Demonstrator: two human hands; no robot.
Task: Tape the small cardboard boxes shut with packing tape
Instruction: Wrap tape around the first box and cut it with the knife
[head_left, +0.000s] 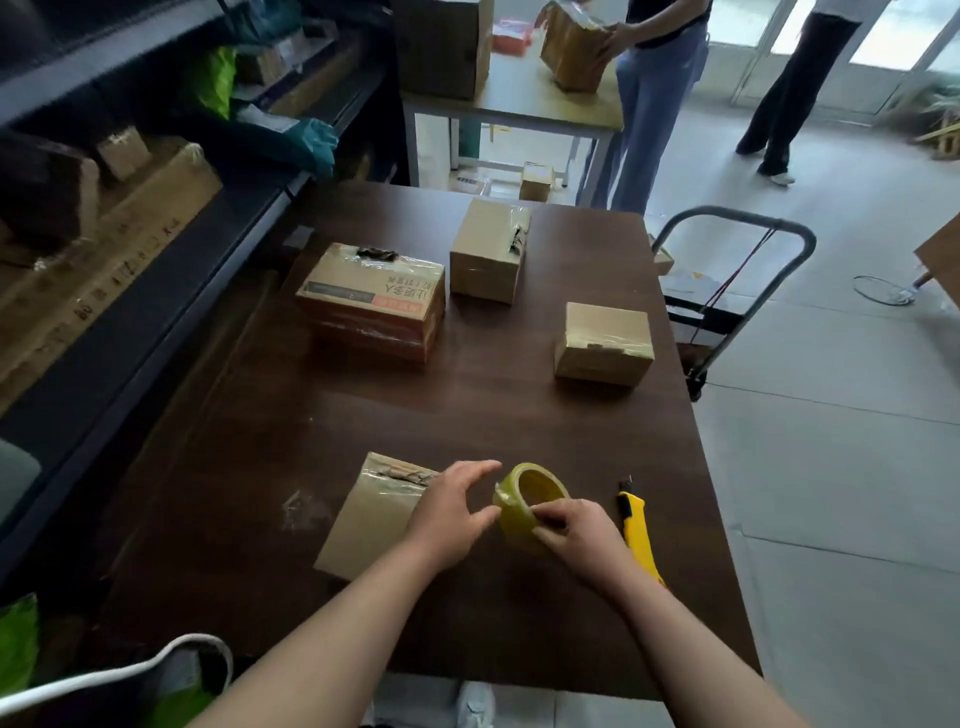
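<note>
A small cardboard box (371, 517) lies near the front of the dark wooden table (322, 415), its far end torn and taped. My right hand (584, 535) grips a yellowish roll of packing tape (524, 501) just right of that box. My left hand (449, 512) hovers over the box's right edge with fingers spread, the fingertips touching the roll's loose tape end. Three more boxes stand farther back: a printed one (374, 301) at left, a plain one (488, 252) in the middle, and a taped one (602, 343) at right.
A yellow utility knife (639, 530) lies right of my right hand. Dark shelving (156, 208) with cartons runs along the left. A hand cart (737, 291) stands beside the table's right edge. Two people stand by a second table (519, 104) behind.
</note>
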